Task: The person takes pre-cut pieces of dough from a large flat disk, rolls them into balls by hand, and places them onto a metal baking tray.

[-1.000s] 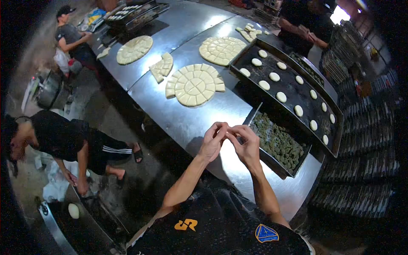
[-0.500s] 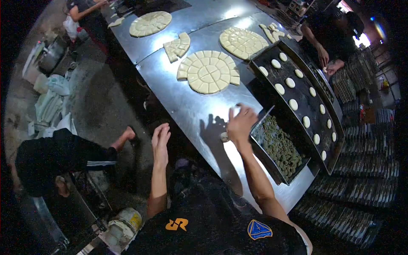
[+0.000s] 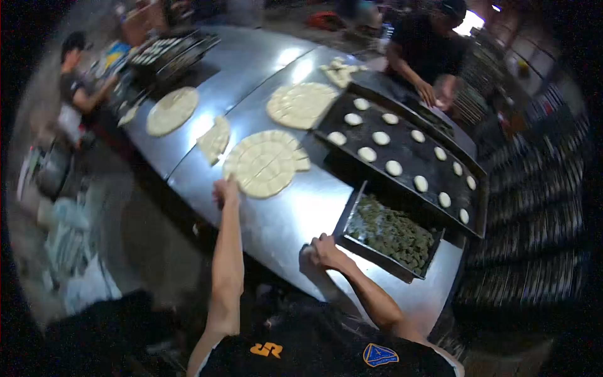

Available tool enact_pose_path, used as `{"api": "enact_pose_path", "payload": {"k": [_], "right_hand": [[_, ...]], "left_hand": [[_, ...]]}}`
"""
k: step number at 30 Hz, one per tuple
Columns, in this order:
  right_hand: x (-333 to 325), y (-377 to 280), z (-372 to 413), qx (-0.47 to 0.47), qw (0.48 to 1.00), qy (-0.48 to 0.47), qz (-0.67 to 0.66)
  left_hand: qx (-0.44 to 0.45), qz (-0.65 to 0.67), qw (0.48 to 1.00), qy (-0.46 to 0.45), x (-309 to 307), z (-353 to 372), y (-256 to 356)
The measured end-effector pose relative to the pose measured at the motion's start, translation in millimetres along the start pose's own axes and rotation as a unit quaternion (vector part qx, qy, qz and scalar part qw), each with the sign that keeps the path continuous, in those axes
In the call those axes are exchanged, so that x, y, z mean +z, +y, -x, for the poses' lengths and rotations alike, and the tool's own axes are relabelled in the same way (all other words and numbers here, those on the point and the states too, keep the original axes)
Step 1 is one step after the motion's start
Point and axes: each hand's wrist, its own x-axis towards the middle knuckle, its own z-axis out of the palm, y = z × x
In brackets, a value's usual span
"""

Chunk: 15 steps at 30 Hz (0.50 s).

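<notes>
My left hand (image 3: 227,191) reaches to the near left edge of a flat dough round (image 3: 267,166) scored into pieces. Its fingers are curled in against the dough's rim, and what lies between them is partly hidden. Lower down on the metal table (image 3: 301,213), my right hand (image 3: 325,251) is closed at the tabletop, with a small pale round thing (image 3: 308,250) at its fingertips, too blurred to name. Beside that hand stands a metal pan (image 3: 411,276) of dark greenish, crumbly filling (image 3: 392,232).
A large dark baking tray (image 3: 402,147) carries rows of white dough discs. Farther back lie more dough rounds (image 3: 301,105), a cut dough wedge (image 3: 214,139) and dough scraps (image 3: 341,72). One person (image 3: 427,50) works across the table, another (image 3: 85,94) at far left. Stacked trays (image 3: 527,220) fill the right.
My left hand has gone from open beside the table to the dough round's edge. My right hand, open and raised before, has come down and closed at the small pale thing. The view has shifted.
</notes>
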Motion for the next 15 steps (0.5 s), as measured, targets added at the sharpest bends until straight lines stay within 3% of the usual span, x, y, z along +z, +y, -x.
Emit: {"api": "enact_pose_path", "payload": {"k": [1,3,5,6,7,9,11,12,14,15], "right_hand": [[-24,-10,11,0.042,0.994,-0.01,-0.101],[-59,7,12,-0.028,0.963,-0.01,-0.268],[-140,-8,29,0.092,0.958,0.15,-0.225],[-154,15,25,0.112,0.923,0.225,-0.292],[-166,44,19,0.129,0.877,0.297,-0.356],[-206,106,8,0.198,0.872,0.361,-0.266],[-222,187,-10,0.229,0.856,0.422,-0.194],[-230,214,-18,0.261,0.845,0.442,-0.149],[-239,252,-32,0.293,0.832,0.46,-0.104],[-237,267,-35,0.296,0.846,0.443,-0.001]], "left_hand": [[0.035,-0.154,0.981,0.109,19,-23,-9],[0.095,-0.086,0.984,0.127,23,-27,-11],[0.131,-0.044,0.982,0.131,15,-17,-5],[0.157,-0.038,0.98,0.119,8,-16,-7],[0.241,-0.063,0.966,0.072,6,-40,-35],[0.26,-0.092,0.961,0.023,-22,-15,-28],[0.196,-0.083,0.972,-0.097,-53,15,-20],[0.179,-0.124,0.97,-0.112,-65,24,-25],[0.154,-0.158,0.958,-0.181,-89,55,-28],[0.144,-0.151,0.949,-0.237,-101,78,-26]]}}
